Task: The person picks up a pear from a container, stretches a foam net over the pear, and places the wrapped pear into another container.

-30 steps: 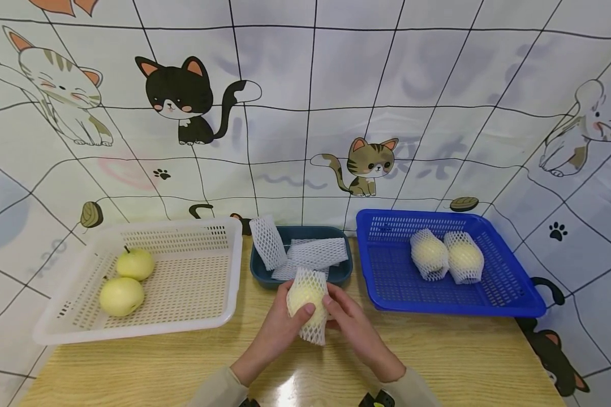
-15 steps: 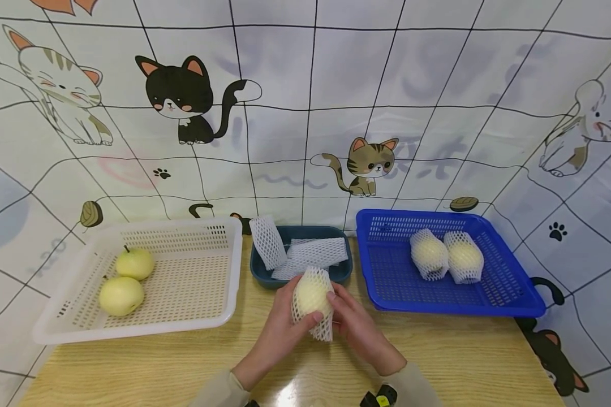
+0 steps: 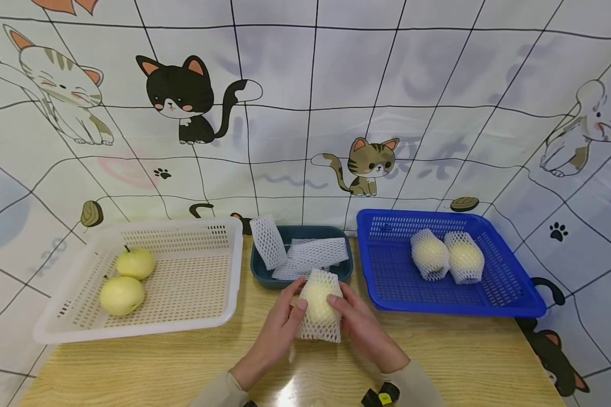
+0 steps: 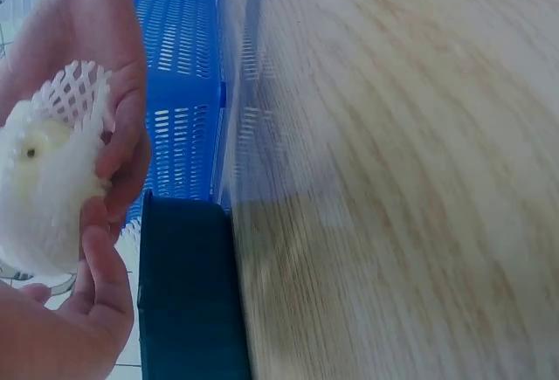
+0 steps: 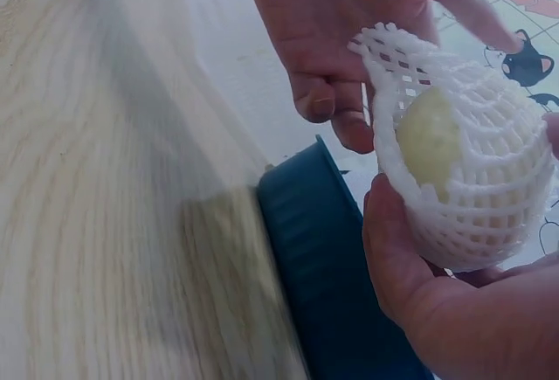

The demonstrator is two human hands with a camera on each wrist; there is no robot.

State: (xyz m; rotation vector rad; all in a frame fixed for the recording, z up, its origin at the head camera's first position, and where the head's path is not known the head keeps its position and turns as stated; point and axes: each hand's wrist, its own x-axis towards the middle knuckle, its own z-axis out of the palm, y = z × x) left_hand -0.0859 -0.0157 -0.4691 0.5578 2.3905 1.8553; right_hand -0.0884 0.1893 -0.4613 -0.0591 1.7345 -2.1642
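Observation:
A pale yellow pear [image 3: 319, 301] sits inside a white foam net sleeve [image 3: 322, 332], held over the table just in front of the teal basket. My right hand [image 3: 366, 330] grips it from the right, thumb on its front. On the left side my left hand [image 3: 274, 329] holds it more loosely, its thumb at the sleeve's left edge. In the right wrist view, bare pear skin [image 5: 430, 140] shows at the sleeve's open end, and the left fingers [image 5: 349, 128] curl by the sleeve. A dark spot marks the pear's end in the left wrist view.
The white basket [image 3: 193, 325] on the left holds two bare pears [image 3: 122, 295]. Behind my hands, the teal basket [image 3: 258, 277] contains several foam net sleeves [image 3: 318, 253]. Two net-wrapped pears [image 3: 465, 257] lie in the blue basket [image 3: 387, 282] on the right. A cat-print sheet hangs behind.
The pear in its sleeve has shifted a little right and turned more upright. My left thumb has drawn back from its front to the left edge; my right thumb has moved onto its front.

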